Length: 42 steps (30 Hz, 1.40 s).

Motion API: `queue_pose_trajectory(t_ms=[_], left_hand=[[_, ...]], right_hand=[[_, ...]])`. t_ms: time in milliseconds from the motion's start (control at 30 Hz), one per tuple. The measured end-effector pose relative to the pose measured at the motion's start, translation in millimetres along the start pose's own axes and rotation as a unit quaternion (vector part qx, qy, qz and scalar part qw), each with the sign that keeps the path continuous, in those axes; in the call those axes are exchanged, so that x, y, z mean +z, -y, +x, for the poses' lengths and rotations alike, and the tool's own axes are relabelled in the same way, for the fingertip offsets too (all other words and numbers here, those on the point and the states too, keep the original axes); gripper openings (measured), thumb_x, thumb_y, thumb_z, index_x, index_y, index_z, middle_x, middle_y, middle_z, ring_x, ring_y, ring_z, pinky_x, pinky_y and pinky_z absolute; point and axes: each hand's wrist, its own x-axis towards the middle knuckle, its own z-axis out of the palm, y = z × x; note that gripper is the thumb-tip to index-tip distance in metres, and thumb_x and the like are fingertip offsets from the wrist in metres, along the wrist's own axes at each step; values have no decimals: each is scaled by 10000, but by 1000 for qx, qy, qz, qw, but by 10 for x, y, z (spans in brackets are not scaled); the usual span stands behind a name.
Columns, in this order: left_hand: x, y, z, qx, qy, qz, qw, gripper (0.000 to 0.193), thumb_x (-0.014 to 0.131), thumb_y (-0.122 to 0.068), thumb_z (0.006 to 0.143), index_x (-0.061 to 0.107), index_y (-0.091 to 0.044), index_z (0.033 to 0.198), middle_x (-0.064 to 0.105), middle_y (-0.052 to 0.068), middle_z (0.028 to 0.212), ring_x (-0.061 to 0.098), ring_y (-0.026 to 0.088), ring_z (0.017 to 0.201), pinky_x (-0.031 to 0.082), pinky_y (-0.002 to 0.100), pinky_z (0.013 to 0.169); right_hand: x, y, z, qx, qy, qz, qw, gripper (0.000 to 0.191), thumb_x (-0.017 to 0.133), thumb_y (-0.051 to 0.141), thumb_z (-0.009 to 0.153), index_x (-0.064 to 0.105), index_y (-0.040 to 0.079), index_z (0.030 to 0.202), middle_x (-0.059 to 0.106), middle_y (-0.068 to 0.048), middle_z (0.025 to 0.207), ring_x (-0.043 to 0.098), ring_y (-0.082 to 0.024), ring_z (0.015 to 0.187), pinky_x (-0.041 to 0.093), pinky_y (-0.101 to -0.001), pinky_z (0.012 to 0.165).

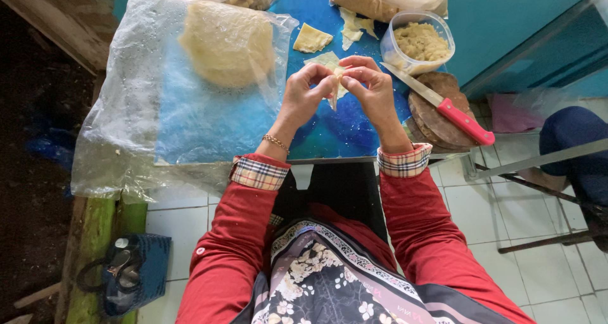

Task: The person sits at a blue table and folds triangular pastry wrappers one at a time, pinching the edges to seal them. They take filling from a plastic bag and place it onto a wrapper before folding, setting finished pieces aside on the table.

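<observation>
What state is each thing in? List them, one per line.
Dough wrapper: being folded, pinched by both hands.
Left hand: shut on the wrapper.
Right hand: shut on the wrapper.
Filling tub: open, partly full.
Red-handled knife: lying on round wooden boards.
Dough stack: covered by clear plastic.
Cut wrapper: flat, unfilled.

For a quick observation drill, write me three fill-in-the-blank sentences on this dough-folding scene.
1. Both hands pinch a small piece of ____.
2. The knife has a ____ handle.
3. The clear tub of filling stands beside the person's ____ hand.

Missing words: dough; red; right
</observation>
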Motion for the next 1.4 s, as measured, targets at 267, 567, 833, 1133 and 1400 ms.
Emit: queue_pose_trajectory(t_ms=[267,567,833,1133,1400], left_hand=[[-3,56,1,-1,25,-29,999,136,708,-136,978,674,-6,1001,700,6,867,649,47,779,546,219,700],[-36,23,30,-66,23,-149,986,143,663,-187,987,629,-50,1011,673,-22,915,676,45,830,590,223,738],[-20,110,34,6,-25,-16,1000,209,780,-153,953,600,-48,967,634,-33,853,597,35,782,507,211,683],[-59,67,37,16,-79,-25,996,118,724,-112,963,636,-54,1017,679,-28,885,660,43,783,544,217,688],[-117,134,52,-31,46,-100,993,109,730,-136,965,670,-66,1022,704,-20,910,659,46,842,544,216,749]], right_hand=[[-9,-17,3,-26,35,37,998,76,705,69,987,723,6,1026,612,-71,1341,619,-104,1149,534,-261,966],[-2,22,-7,15,8,72,997,90,723,112,992,721,22,992,619,-55,1309,633,-77,1051,548,-240,870],[25,-21,7,-6,9,21,1000,82,714,98,981,707,16,980,612,-42,1278,620,-67,1033,534,-227,830],[74,136,-16,-18,25,69,997,57,670,63,1004,677,49,1059,662,-69,1283,633,-86,1070,532,-245,913],[108,407,-77,-281,47,-248,926,283,767,25,935,731,55,1215,669,-80,1289,635,-271,1169,537,-395,983]])
